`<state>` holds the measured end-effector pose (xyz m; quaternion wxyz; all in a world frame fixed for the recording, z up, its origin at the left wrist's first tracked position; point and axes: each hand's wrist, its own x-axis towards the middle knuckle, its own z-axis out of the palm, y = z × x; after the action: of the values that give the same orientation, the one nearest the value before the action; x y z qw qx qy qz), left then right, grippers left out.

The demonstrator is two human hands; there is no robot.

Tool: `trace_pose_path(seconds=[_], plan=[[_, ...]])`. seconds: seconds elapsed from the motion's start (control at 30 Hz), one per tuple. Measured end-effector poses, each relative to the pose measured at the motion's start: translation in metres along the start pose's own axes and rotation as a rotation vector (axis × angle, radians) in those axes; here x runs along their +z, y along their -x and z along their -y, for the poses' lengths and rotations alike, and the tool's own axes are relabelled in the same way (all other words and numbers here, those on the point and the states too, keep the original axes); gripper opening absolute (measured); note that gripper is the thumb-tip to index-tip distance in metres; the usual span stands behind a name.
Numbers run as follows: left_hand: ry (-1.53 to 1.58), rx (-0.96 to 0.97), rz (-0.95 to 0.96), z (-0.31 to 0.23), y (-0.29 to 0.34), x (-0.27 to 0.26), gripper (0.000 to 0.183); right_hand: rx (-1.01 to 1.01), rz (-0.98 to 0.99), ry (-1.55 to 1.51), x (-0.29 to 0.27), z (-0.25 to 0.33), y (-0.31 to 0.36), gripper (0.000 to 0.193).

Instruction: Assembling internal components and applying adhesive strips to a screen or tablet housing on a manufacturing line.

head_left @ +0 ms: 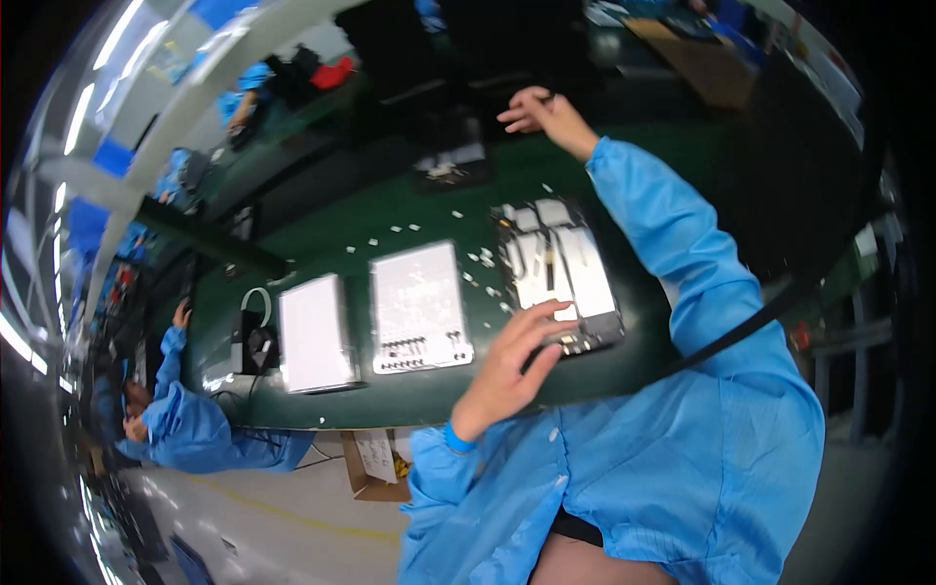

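At the near edge of the green bench (pixel 409 210), the left hand (pixel 507 366) rests with fingers spread flat on the opened tablet (pixel 561 273), seemingly steadying it. Left of it lie a grey panel (pixel 419 304) and a white panel (pixel 317 333). Far beyond, the right hand (pixel 541 112) reaches away, fingers loosely curled; whether it holds anything I cannot tell.

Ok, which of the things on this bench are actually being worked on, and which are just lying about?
In hand:
- opened device, its near edge under the left hand
- right hand, reaching toward the bench's far side

Lying about:
- white panel
- grey panel
- small white bits on the green bench
- cardboard box below
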<state>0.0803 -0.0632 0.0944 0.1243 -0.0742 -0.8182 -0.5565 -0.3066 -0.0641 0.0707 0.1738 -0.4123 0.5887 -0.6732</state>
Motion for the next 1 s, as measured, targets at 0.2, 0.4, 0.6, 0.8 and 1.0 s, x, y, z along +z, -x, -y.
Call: trace_pose_path(seconds=[0.2, 0.4, 0.6, 0.8, 1.0], plan=[[-0.319, 0.218, 0.368, -0.012, -0.063, 0.005, 0.026, 0.028, -0.202, 0.365, -0.124, 0.052, 0.171, 0.039], [-0.643, 0.396, 0.563, 0.036, -0.135, 0.074, 0.038, 0.315, -0.372, 0.132, -0.146, 0.033, 0.292, 0.017], [-0.801, 0.343, 0.735, 0.067, -0.145, 0.111, 0.043, 0.401, -0.199, 0.117, -0.124, 0.054, 0.320, 0.016], [-0.776, 0.336, 0.686, 0.062, -0.151, 0.115, 0.040, 0.436, -0.155, 0.136, -0.129, 0.038, 0.318, 0.018], [-0.781, 0.325, 0.682, 0.061, -0.151, 0.115, 0.040, 0.476, -0.132, 0.153, -0.130, 0.033, 0.317, 0.019]])
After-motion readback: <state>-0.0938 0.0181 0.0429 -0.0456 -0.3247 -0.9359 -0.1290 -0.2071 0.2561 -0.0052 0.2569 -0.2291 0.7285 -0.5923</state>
